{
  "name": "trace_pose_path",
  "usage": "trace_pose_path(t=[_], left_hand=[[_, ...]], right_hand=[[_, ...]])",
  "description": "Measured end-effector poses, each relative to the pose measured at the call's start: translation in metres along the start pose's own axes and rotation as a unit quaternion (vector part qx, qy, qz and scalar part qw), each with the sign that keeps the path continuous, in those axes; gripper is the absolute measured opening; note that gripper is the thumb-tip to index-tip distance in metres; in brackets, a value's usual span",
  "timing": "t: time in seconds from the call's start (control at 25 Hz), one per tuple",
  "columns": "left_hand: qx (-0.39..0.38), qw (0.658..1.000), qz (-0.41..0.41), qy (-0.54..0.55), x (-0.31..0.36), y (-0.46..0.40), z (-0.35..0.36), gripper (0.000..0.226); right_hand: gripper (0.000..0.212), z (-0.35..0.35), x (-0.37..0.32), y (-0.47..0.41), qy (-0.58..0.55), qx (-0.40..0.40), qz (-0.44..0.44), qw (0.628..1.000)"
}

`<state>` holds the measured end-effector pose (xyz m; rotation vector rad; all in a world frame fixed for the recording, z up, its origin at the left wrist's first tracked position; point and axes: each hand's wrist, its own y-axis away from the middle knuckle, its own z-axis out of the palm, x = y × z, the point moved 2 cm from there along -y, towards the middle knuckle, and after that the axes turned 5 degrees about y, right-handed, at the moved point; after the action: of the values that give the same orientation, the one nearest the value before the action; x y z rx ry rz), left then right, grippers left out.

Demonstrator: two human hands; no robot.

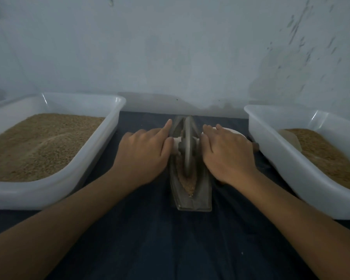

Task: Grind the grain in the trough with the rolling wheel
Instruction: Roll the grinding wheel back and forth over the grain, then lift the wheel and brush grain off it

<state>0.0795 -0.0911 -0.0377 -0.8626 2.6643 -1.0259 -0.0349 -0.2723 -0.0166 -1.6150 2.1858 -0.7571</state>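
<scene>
Currently both palms press flat on the pale wooden axle [176, 145] of the grey metal rolling wheel [187, 146]. Left hand [143, 152] and right hand [226, 152] have fingers mostly straight, not wrapped. Wheel stands upright mid-way along the grey boat-shaped metal trough [192, 201] on dark cloth [170, 239]; brown grain [188, 185] sits at the near end.

text: none legible | labels: none | brands: none | numbers: none
</scene>
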Motion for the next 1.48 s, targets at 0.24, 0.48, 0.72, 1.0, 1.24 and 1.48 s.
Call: trace_pose_path(t=[0.24, 0.48, 0.72, 1.0, 1.24, 1.48], left_hand=[[-0.004, 1.000, -0.004, -0.018, 0.001, -0.002, 0.002, 0.057], [-0.059, 0.992, -0.107, -0.037, -0.008, -0.045, 0.025, 0.044], [-0.034, 0.992, -0.124, 0.002, -0.015, -0.043, 0.031, 0.067], [-0.033, 0.939, -0.302, 0.160, -0.025, -0.036, 0.038, 0.084], [-0.004, 0.894, -0.355, 0.272, -0.030, -0.031, 0.036, 0.078], [0.020, 0.837, -0.382, 0.392, -0.021, -0.027, 0.042, 0.082]], right_hand=[[0.062, 0.003, 0.001, -0.007, -0.011, -0.043, -0.007, 0.999], [0.053, 0.024, 0.008, -0.061, 0.002, -0.082, 0.029, 0.996], [0.040, -0.004, 0.038, -0.042, -0.235, 0.075, 0.017, 0.969], [0.009, -0.023, 0.052, 0.019, -0.064, 0.129, -0.068, 0.987], [0.040, 0.009, 0.059, 0.027, 0.050, -0.160, -0.192, 0.967], [0.030, 0.017, 0.059, 0.028, 0.074, -0.117, -0.261, 0.955]])
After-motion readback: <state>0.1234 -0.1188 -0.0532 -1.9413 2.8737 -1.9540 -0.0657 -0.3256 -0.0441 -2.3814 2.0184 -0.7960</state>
